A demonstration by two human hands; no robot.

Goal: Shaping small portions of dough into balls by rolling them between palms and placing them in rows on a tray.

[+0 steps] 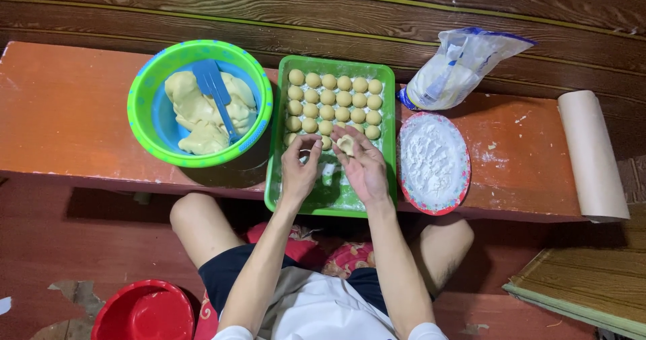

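orange bench (74, 121) with bowl (143, 121), tray (276, 178), plate (410, 189)

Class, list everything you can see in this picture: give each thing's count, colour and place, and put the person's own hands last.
dough balls: many, pale yellow, in rows in the tray
tray: one, green, bench centre
bowl: one, green and blue, left of the tray, holds dough
spatula: one, blue, in the bowl
plate: one, red-rimmed, right of the tray, holds white flour
bag: one, clear plastic, behind the plate
paper roll: one, tan, far right
basin: one, red, floor
left hand: over the tray
right hand: holds a dough piece
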